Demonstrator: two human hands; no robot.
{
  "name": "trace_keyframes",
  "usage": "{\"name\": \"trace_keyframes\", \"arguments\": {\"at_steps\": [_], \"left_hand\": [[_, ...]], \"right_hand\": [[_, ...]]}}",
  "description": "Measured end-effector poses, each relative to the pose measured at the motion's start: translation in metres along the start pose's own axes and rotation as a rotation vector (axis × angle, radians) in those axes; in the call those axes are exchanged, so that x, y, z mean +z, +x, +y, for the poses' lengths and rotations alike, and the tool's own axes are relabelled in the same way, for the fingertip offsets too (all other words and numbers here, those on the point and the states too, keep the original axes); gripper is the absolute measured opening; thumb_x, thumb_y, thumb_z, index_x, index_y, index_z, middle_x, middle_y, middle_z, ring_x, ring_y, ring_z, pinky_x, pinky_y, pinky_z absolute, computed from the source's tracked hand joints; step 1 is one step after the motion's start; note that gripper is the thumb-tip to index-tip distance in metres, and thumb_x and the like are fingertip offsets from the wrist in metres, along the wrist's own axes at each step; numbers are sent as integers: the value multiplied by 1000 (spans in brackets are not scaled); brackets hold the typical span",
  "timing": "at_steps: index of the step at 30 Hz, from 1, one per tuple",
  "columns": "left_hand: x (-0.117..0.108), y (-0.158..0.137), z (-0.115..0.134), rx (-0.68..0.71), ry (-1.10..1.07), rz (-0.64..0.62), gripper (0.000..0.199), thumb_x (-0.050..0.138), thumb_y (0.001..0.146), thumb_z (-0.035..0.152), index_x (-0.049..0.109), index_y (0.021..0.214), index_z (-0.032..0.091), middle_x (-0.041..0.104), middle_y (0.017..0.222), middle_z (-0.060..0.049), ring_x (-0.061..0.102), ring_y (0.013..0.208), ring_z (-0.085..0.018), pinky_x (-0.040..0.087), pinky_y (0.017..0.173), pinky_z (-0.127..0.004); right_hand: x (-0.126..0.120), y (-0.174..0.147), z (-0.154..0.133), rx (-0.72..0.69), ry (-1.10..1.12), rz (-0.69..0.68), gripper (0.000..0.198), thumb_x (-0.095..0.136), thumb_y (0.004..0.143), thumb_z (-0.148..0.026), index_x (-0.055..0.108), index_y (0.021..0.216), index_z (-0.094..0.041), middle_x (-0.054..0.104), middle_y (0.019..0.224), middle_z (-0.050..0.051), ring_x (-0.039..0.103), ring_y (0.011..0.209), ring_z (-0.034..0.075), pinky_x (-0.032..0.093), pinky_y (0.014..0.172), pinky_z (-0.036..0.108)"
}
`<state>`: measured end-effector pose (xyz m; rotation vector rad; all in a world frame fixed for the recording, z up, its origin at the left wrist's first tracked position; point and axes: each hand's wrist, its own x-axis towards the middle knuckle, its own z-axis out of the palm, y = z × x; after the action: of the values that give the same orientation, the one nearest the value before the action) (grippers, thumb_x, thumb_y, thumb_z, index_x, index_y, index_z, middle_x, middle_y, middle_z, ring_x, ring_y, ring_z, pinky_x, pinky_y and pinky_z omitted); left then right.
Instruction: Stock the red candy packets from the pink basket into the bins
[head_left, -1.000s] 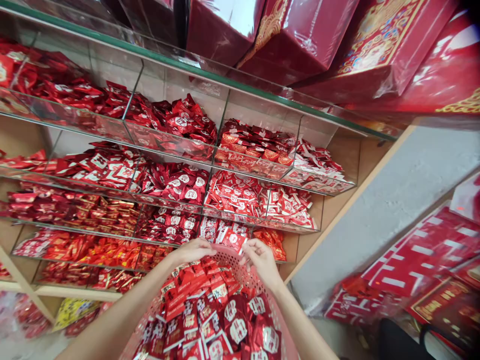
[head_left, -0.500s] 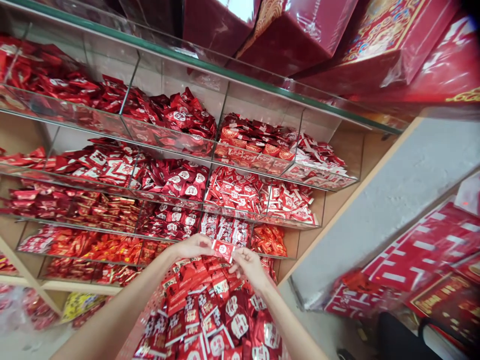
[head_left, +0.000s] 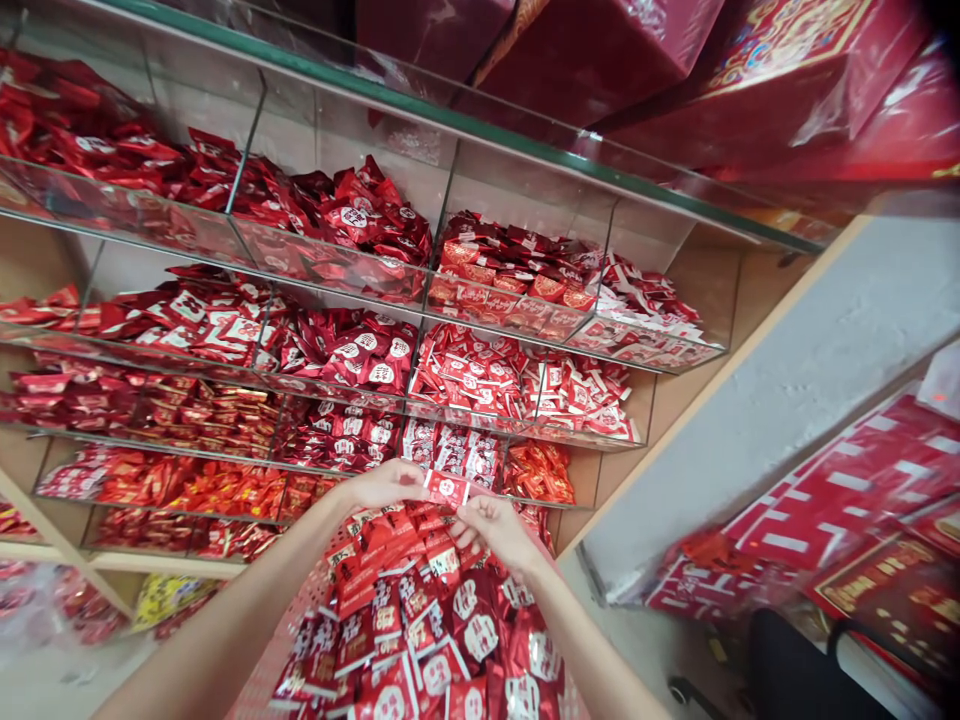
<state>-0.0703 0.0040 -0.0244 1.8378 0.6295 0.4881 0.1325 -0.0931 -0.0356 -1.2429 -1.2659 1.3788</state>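
Observation:
A small red packet [head_left: 447,488] with a white emblem and pale ends is held flat between my two hands. My left hand [head_left: 390,484] pinches its left end. At its lower right, my right hand [head_left: 491,528] grips the edge with thumb and finger, the other fingers curled. Just below both hands lies a heap of red wrapped packets [head_left: 420,620] with white and gold prints, in a pink perforated basket [head_left: 281,645]. The contents of the held packet cannot be seen.
Tiered shelves with clear dividers [head_left: 315,265] hold piles of red packets ahead. Large dark red boxes [head_left: 592,60] stand on the glass shelf above. To the right are a grey wall [head_left: 810,370], wrapped red goods [head_left: 847,480] and a black chair [head_left: 795,660].
The packet stays between both hands, turned slightly more level. My right fingers have shifted a little down and left along its lower edge. The view has tilted slightly.

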Motion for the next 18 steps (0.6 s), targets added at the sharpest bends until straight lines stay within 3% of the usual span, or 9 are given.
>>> {"name": "trace_keyframes", "arguments": {"at_steps": [11, 18], "left_hand": [[2, 1, 10, 47, 81, -47, 33, 58, 73, 43, 57, 64, 11, 48, 74, 0, 43, 70, -11, 34, 65, -21], [3, 2, 11, 35, 112, -33, 35, 59, 72, 45, 57, 65, 11, 48, 75, 0, 43, 71, -11, 34, 66, -20]], "right_hand": [[-13, 1, -2, -12, -35, -73, 37, 64, 68, -49, 56, 70, -12, 67, 63, 3, 60, 50, 9, 42, 42, 16], [-15, -1, 4, 21, 22, -44, 37, 67, 66, -47, 57, 72, -12, 67, 67, 4, 62, 52, 10, 46, 46, 18]]}}
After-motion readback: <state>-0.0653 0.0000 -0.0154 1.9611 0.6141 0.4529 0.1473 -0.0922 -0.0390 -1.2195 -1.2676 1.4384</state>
